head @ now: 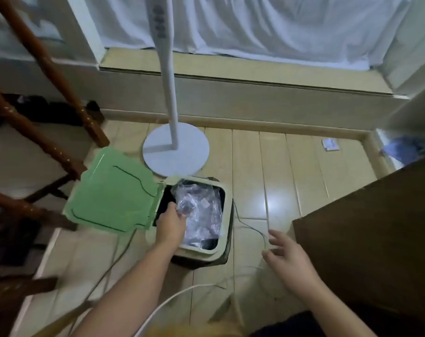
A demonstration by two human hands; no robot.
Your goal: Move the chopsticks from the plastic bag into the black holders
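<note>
Your left hand (170,223) reaches into the open bin (227,216) on the floor and its fingers grasp the crumpled clear plastic bag (201,210) lying inside, beside the raised green lid (111,190). Your right hand (288,259) hovers apart to the right of the bin, fingers spread and holding nothing. No chopsticks can be made out through the plastic.

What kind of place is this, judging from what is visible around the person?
Probably a room in a home, perhaps a bedroom. A white standing fan stands on a pale tiled floor, a white cloth drapes over a raised ledge, and a small bin with a green lid sits open.
</note>
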